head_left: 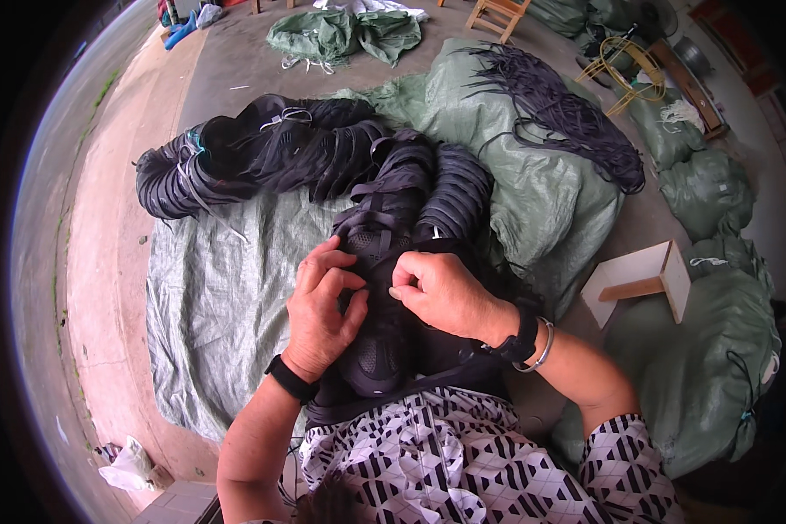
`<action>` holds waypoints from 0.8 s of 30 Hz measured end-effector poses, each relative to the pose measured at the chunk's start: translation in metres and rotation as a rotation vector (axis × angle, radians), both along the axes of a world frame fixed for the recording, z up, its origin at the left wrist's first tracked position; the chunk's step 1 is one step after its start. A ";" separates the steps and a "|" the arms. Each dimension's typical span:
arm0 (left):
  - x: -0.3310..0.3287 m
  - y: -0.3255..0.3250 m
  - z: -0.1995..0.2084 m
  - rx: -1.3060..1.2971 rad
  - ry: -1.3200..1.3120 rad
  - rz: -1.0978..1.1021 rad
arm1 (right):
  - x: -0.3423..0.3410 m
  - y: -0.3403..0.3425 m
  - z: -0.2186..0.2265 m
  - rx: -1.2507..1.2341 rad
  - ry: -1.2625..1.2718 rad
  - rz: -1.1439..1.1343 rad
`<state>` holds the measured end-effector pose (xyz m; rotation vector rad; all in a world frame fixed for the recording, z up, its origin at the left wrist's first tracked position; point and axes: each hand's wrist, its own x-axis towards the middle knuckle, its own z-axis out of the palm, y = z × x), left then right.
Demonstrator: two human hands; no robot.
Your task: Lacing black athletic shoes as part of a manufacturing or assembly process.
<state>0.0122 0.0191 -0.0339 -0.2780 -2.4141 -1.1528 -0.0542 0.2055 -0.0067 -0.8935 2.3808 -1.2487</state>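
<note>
A black mesh shoe upper (374, 362) lies across my lap, its rounded toe toward me. My left hand (326, 301) has curled fingers at the left side of the black pieces, with thumb and forefinger pinched close on the dark upper. To its right, my right hand (445, 293) is closed in a pinch, thumb against forefinger; whatever is between them is too small to make out. Just beyond my hands, a nested stack of black uppers (402, 179) runs away from me, next to a second stack (456, 188).
More tied black uppers (262, 157) lie at the left on a grey-green woven sheet (210, 306). A bundle of dark straps (559, 113) rests on green sacking (533, 192) at the far right. A small wooden stand (637, 279) and stuffed green sacks (699, 349) are at my right.
</note>
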 end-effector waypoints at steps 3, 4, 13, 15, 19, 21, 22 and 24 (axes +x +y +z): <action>0.001 0.000 0.000 0.009 0.018 0.011 | -0.003 -0.003 0.004 0.014 -0.201 -0.084; 0.001 0.000 0.000 0.003 0.014 0.015 | -0.003 -0.002 0.009 0.093 -0.109 -0.035; -0.002 0.004 0.014 -0.035 -0.073 0.027 | 0.004 -0.004 -0.004 0.149 0.356 -0.048; -0.002 0.004 0.016 -0.054 -0.079 0.026 | 0.003 -0.008 -0.002 0.197 0.302 -0.098; -0.002 0.004 0.016 -0.174 -0.112 0.062 | -0.014 -0.008 0.013 0.349 -0.152 0.105; -0.001 0.004 0.016 -0.186 -0.106 0.066 | -0.025 -0.005 0.009 0.252 -0.395 0.180; 0.000 0.004 0.016 -0.182 -0.096 0.056 | -0.023 -0.007 0.011 0.254 -0.396 0.179; 0.000 0.005 0.016 -0.176 -0.087 0.043 | -0.014 -0.011 0.016 0.396 -0.189 -0.029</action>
